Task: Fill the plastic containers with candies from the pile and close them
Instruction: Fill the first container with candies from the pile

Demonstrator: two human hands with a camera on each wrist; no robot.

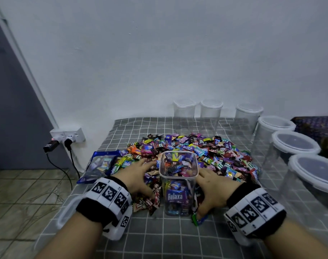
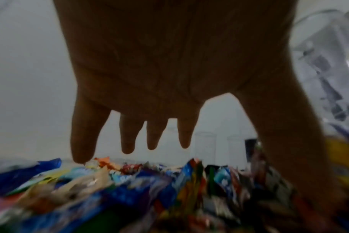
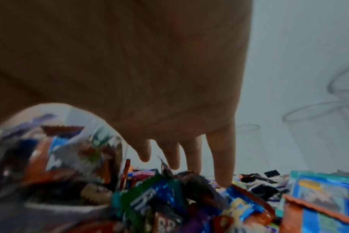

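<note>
A clear square container [image 1: 178,184] stands open at the near edge of the candy pile [image 1: 196,152], packed with wrapped candies almost to its rim. My left hand [image 1: 138,176] lies on the pile just left of it, fingers straight and spread. My right hand [image 1: 211,187] mirrors it on the right, its thumb low beside the container's base. In the left wrist view the left hand [image 2: 155,94] hovers flat over the candies [image 2: 130,189]. In the right wrist view the right hand [image 3: 169,110] touches wrappers [image 3: 189,201] beside the container [image 3: 56,149]. Neither hand holds anything.
Three empty clear containers [image 1: 211,116] line the back wall. Three lidded ones [image 1: 295,144] stand along the right. A blue candy bag [image 1: 99,165] lies left of the pile. A wall socket [image 1: 67,136] with cables sits past the left edge, above a tiled floor.
</note>
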